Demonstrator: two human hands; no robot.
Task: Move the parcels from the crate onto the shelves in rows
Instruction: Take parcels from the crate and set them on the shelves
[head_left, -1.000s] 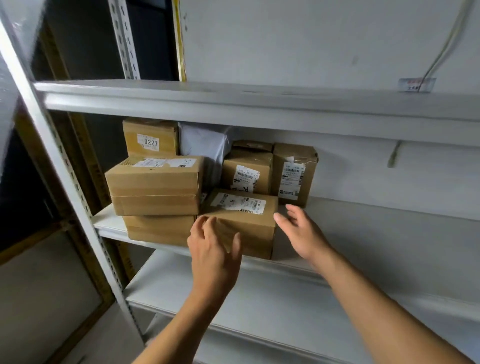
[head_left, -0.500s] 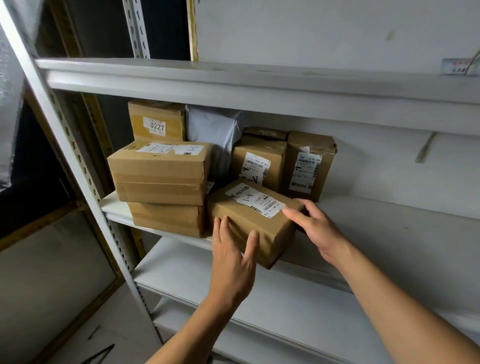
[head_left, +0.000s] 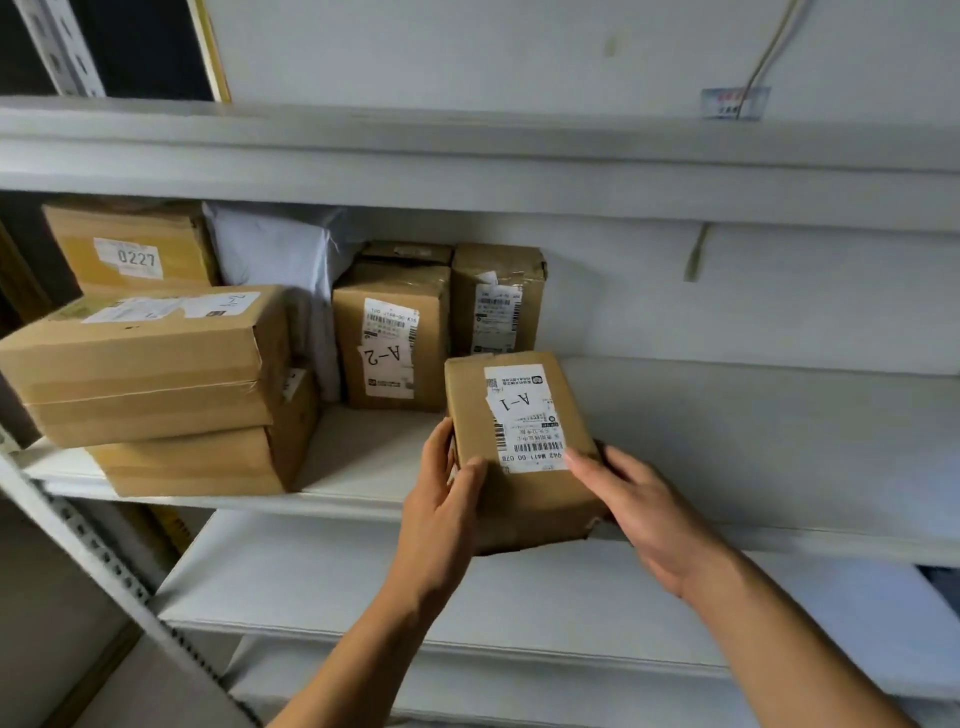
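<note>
On the middle shelf (head_left: 753, 415), seen from the head camera, a brown parcel (head_left: 524, 452) marked A-1 sits at the front edge, its near end overhanging. Its long side runs front to back, slightly askew. Left hand (head_left: 441, 499) grips its left side; right hand (head_left: 639, 504) grips the near right corner. Both are equally close. Free shelf space lies to the right, beside the upright boxes (head_left: 441, 322) behind.

From nine to twelve o'clock, stacked boxes (head_left: 156, 384) and upright parcels (head_left: 395, 338) blocked the middle shelf (head_left: 753, 441). Toward three o'clock its surface lay bare, though the upper shelf (head_left: 467, 171) capped any reach from above.
</note>
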